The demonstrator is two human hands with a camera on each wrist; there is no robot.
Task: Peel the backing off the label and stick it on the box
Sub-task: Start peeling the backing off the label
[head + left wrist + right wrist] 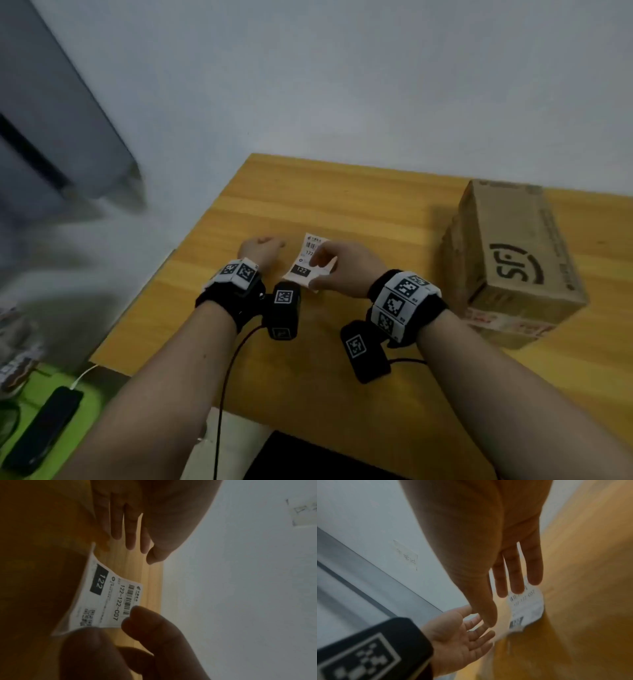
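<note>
The label (310, 261) is held above the wooden surface (342, 205), pinched at its edge by the right hand (346, 269); the left hand (262, 250) hangs beside it, fingers relaxed, holding nothing; the box (513, 253) stands well apart at right

A wooden table (342, 192) stands against a pale wall (342, 85). Down on the near left, a black phone (44, 428) lies on something green (73, 416), with a white cable (84, 375) plugged in.
</note>
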